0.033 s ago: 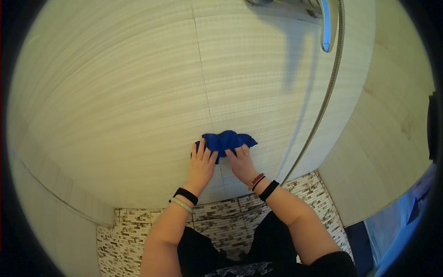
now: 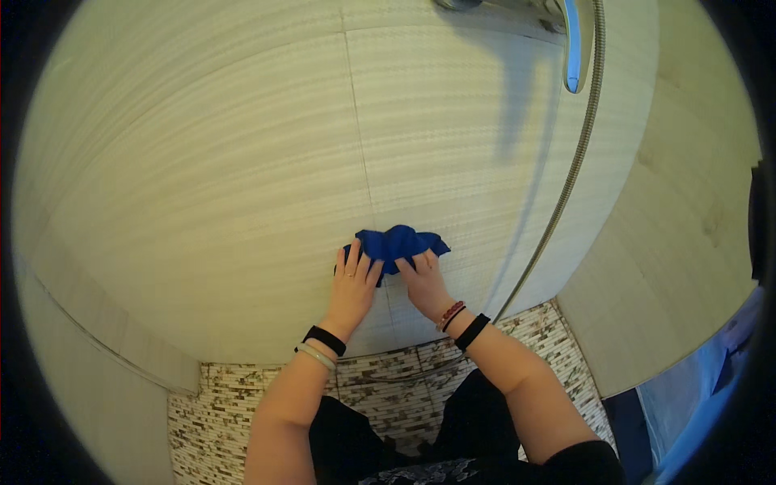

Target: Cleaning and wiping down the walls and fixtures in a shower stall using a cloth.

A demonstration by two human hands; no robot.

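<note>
A crumpled dark blue cloth is pressed against the pale, streaked tiled wall, across a vertical joint between tiles. My left hand holds the cloth's left part to the wall, its fingers spread over the fabric and a ring on one finger. On the right part lies my right hand, gripping the cloth with its fingertips partly sunk into the folds. The two hands are close together but apart, and a bulge of cloth rises between and above them.
At the upper right a metal shower hose hangs down the wall, beside a light blue handle-like piece and a metal fixture. Below is a brown-and-white mosaic floor. A blue translucent sheet shows at the lower right.
The cloth's upper edge between my hands has shifted very slightly upward. Otherwise my hands stay in place on it.
</note>
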